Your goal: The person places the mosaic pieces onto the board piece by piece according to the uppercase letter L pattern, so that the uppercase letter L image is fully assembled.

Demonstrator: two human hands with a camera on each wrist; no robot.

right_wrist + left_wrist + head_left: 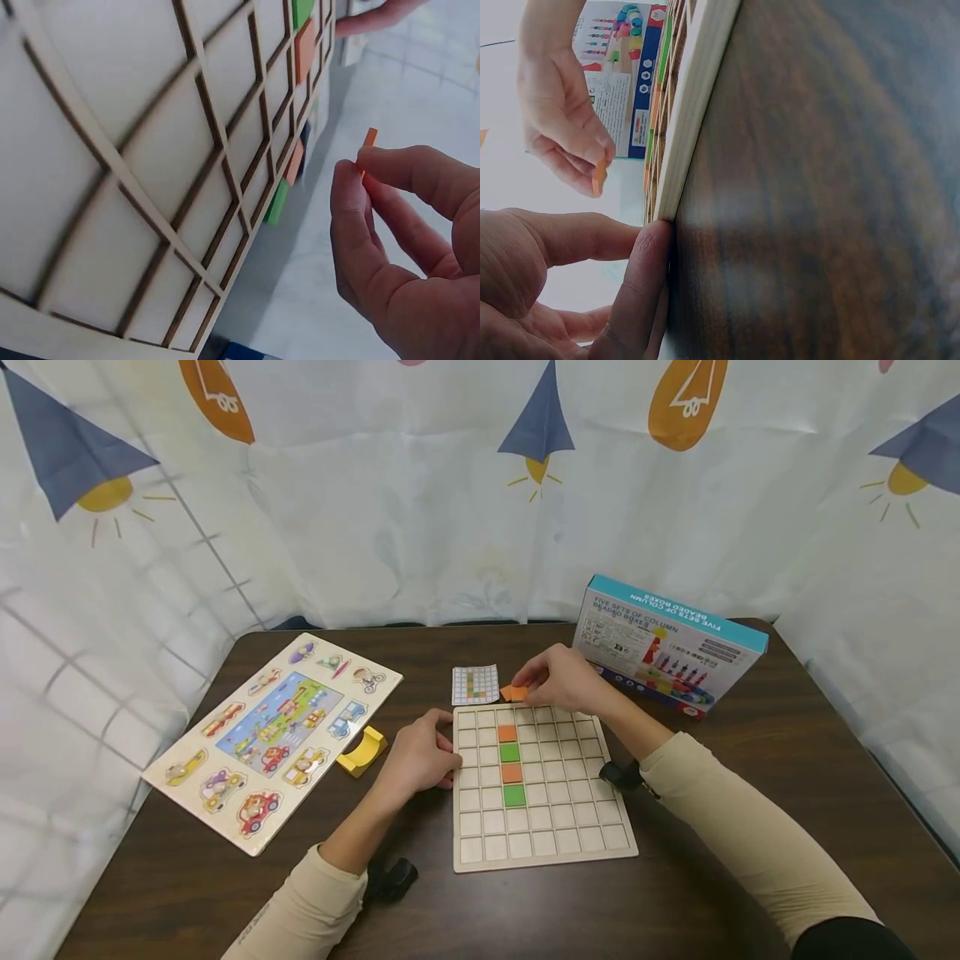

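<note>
A wooden grid board (pixel 551 835) lies on the table, with orange and green square tiles alternating down one column. My left hand (pixel 422 753) grips the board's left edge, thumb and fingers at the rim in the left wrist view. Just past the board's far edge is my right hand (pixel 562 681). It pinches a thin orange tile (pixel 370 137) between thumb and fingertips, held clear of the board in the right wrist view. Loose orange tiles (pixel 513 693) lie beneath those fingers, and a loose green tile (pixel 277 202) shows beyond the board. A small pattern card (pixel 461 687) with coloured squares sits beside them.
On the left lies a wooden picture puzzle (pixel 247 702) with vehicle pieces, and a yellow curved block (pixel 363 752) is by its right edge. A box of beaded columns (pixel 667 643) stands at the back right. A patterned curtain (pixel 450 527) hangs behind the table.
</note>
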